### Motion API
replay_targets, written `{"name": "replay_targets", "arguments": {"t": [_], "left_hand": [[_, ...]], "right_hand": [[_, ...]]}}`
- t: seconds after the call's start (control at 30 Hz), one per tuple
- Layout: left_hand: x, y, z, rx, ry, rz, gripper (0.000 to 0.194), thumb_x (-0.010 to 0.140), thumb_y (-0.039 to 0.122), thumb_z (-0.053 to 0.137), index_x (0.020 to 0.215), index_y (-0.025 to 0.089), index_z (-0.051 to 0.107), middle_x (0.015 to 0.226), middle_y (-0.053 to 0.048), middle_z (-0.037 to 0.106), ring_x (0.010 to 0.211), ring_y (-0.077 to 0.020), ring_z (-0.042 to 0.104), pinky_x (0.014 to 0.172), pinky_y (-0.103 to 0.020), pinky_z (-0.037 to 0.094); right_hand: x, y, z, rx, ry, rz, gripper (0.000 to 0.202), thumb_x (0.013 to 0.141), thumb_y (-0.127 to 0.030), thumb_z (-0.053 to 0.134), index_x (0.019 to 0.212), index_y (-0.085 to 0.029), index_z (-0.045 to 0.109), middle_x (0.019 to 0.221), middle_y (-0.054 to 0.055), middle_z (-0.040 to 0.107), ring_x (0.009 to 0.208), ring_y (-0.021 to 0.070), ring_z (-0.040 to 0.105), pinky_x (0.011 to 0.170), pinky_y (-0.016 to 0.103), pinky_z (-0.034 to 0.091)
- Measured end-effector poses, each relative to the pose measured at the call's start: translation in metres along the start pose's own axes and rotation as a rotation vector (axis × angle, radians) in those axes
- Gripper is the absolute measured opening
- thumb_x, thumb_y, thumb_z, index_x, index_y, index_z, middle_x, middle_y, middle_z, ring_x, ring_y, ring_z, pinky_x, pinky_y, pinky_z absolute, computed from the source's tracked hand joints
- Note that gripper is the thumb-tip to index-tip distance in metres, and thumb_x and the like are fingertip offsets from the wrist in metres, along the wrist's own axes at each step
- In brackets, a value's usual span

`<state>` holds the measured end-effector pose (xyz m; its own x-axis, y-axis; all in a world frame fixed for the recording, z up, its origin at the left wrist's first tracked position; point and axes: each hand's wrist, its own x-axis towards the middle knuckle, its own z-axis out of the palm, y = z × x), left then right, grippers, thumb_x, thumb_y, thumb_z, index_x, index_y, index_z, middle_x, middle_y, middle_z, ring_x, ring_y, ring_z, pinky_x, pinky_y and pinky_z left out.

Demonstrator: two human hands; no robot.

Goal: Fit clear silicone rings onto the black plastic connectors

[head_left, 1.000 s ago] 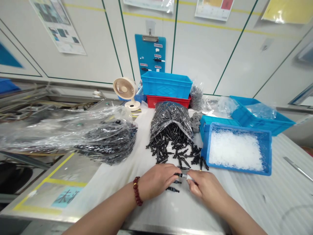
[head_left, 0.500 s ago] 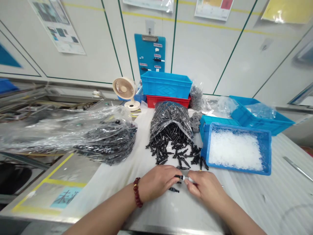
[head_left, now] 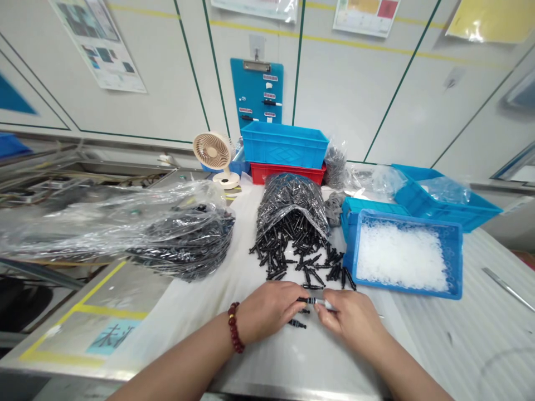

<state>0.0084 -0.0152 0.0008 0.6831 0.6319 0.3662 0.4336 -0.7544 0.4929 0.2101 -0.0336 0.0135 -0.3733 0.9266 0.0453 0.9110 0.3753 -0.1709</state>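
Note:
In the head view, my left hand (head_left: 273,312), a beaded bracelet on its wrist, is closed on a slim black plastic part (head_left: 308,301) with pale rings near its end. My right hand (head_left: 351,314) pinches a white rod-like tool (head_left: 325,304) whose tip points at the black part; whether they touch I cannot tell. A thin shaft pokes out behind the right hand. On the table below the left hand lies a similar black part with rings (head_left: 297,323). Several loose black parts (head_left: 273,259) spread from the mouth of a clear bag (head_left: 292,195) beyond my hands.
A blue bin (head_left: 458,262) of small white rings (head_left: 403,253) stands to the right, by a metal strip (head_left: 507,289). On the left lies a large plastic bag of black parts (head_left: 188,239). Behind are a small fan (head_left: 212,151) and stacked blue (head_left: 286,146) and red bins (head_left: 261,174).
The white tool has drawn slightly right, off the end of the black part, whose tip and rings now show more. Both hands stay in nearly the same place.

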Motion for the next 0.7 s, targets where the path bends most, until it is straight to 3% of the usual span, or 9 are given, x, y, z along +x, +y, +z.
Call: {"name": "replay_targets", "arguments": {"t": [0.17, 0.3, 0.4, 0.5, 0.7], "left_hand": [[0.001, -0.003, -0.011, -0.001, 0.036, -0.053, 0.016, 0.086, 0.019, 0.044, 0.093, 0.015, 0.058, 0.077, -0.003, 0.063, 0.068, -0.0128, 0.058, 0.066, -0.022, 0.045], [0.004, -0.005, -0.016, 0.031, -0.041, -0.024, 0.016, 0.083, 0.019, 0.047, 0.074, 0.017, 0.061, 0.075, -0.002, 0.061, 0.07, -0.0134, 0.055, 0.068, -0.024, 0.043], [0.007, -0.005, -0.011, 0.06, -0.02, -0.021, 0.02, 0.087, 0.025, 0.047, 0.076, 0.016, 0.062, 0.085, -0.004, 0.062, 0.081, -0.0159, 0.054, 0.077, -0.028, 0.041], [0.009, -0.003, -0.003, 0.02, -0.035, -0.058, 0.025, 0.091, 0.031, 0.041, 0.087, 0.016, 0.06, 0.084, -0.004, 0.063, 0.078, -0.0153, 0.054, 0.075, -0.027, 0.041], [0.009, -0.001, -0.002, -0.048, -0.064, -0.181, 0.033, 0.093, 0.032, 0.032, 0.083, 0.016, 0.058, 0.079, -0.004, 0.061, 0.074, -0.0147, 0.053, 0.07, -0.025, 0.042]], "right_hand": [[0.001, 0.005, -0.003, 0.01, 0.026, 0.039, 0.02, 0.081, -0.026, 0.043, 0.065, -0.019, 0.053, 0.054, 0.0, 0.058, 0.05, 0.0134, 0.053, 0.047, 0.024, 0.021], [0.002, 0.009, 0.0, 0.165, 0.067, -0.074, 0.02, 0.084, -0.018, 0.038, 0.086, -0.018, 0.057, 0.074, 0.003, 0.063, 0.067, 0.0159, 0.059, 0.057, 0.024, 0.037], [0.003, 0.009, 0.006, 0.202, 0.081, -0.159, 0.023, 0.087, -0.02, 0.04, 0.103, -0.019, 0.057, 0.09, 0.006, 0.065, 0.079, 0.0179, 0.061, 0.066, 0.027, 0.043], [0.004, 0.005, 0.01, 0.18, 0.054, -0.198, 0.021, 0.087, -0.021, 0.045, 0.102, -0.02, 0.059, 0.088, 0.006, 0.066, 0.078, 0.0179, 0.061, 0.067, 0.027, 0.044], [0.007, 0.005, 0.012, 0.167, 0.096, -0.265, 0.015, 0.087, -0.025, 0.049, 0.097, -0.02, 0.06, 0.084, 0.004, 0.066, 0.075, 0.0169, 0.06, 0.066, 0.026, 0.042]]}}
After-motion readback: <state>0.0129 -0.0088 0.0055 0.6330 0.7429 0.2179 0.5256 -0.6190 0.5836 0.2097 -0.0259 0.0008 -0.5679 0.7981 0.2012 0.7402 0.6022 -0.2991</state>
